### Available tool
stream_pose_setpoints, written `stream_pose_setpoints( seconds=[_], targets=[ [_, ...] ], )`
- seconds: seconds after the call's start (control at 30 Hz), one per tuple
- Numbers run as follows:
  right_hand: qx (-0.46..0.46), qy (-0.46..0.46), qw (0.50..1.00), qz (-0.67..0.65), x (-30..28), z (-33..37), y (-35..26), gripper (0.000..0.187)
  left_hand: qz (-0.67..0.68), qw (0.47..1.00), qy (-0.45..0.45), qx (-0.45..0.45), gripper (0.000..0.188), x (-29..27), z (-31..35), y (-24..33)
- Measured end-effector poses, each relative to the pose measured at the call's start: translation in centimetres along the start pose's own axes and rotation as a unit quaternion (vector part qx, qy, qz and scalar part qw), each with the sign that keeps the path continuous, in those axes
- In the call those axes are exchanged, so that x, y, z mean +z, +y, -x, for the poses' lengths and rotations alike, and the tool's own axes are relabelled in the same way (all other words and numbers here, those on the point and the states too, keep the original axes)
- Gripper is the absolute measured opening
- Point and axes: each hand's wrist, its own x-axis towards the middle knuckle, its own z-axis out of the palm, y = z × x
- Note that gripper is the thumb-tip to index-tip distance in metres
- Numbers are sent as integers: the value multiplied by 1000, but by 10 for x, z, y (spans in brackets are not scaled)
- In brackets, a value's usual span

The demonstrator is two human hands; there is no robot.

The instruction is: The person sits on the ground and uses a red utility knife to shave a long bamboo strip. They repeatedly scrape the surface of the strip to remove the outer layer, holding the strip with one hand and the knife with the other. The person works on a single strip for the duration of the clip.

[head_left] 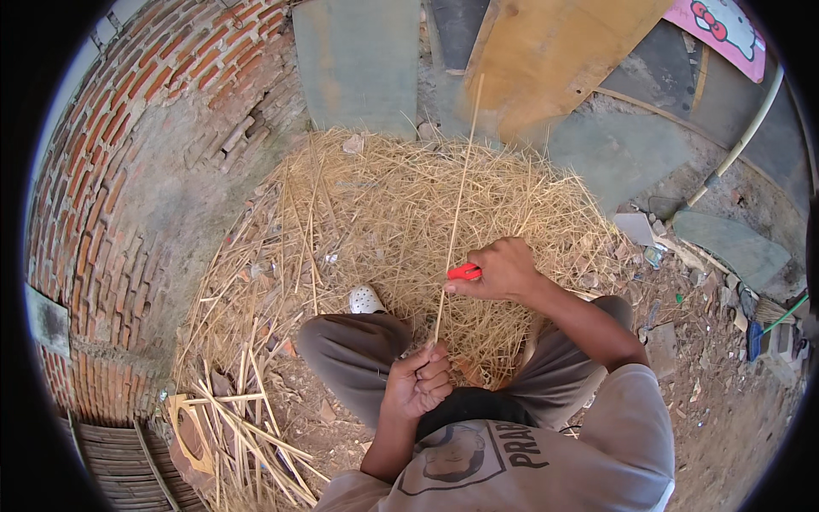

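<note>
- The right hand [505,269], at centre frame, grips a red-handled knife [463,272] pressed against a thin bamboo strip [458,200].
- The left hand [418,380], lower centre, is clenched around the strip's bottom end (the strip rises toward the upper frame).
- Pale shavings [375,213] heap beneath; a brick wall [128,171] curves at left.

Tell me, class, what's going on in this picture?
A seated person holds a long thin pale bamboo strip upright, the left hand gripping its lower end. The right hand presses a small red-handled knife against the strip higher up. A heap of straw-coloured shavings covers the ground ahead.
</note>
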Motion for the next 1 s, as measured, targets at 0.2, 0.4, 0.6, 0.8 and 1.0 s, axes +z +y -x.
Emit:
stream_pose_setpoints(
  seconds=[0.2, 0.4, 0.6, 0.8, 1.0],
  targets=[
    [123, 11, 992, -14, -2, -16, 45, 74, -34, 999, -2, -24, 19, -3, 13, -5],
    [57, 5, 998, -9, 1, -4, 17, 78, -49, 999, 10, -14, 19, -4, 15, -2],
    [133, -62, 989, 0, -5, -14, 46, 83, -45, 998, 5, -39, 20, -8, 23, -9],
    [238, 2, 971, -21, -3, -21, 74, 80, -59, 996, 44, -51, 20, -14, 37, -12],
    [393, 169, 797, -426, -17, -27, 138, 75, -39, 995, 3, -91, 22, -32, 47, -12]
  ],
)
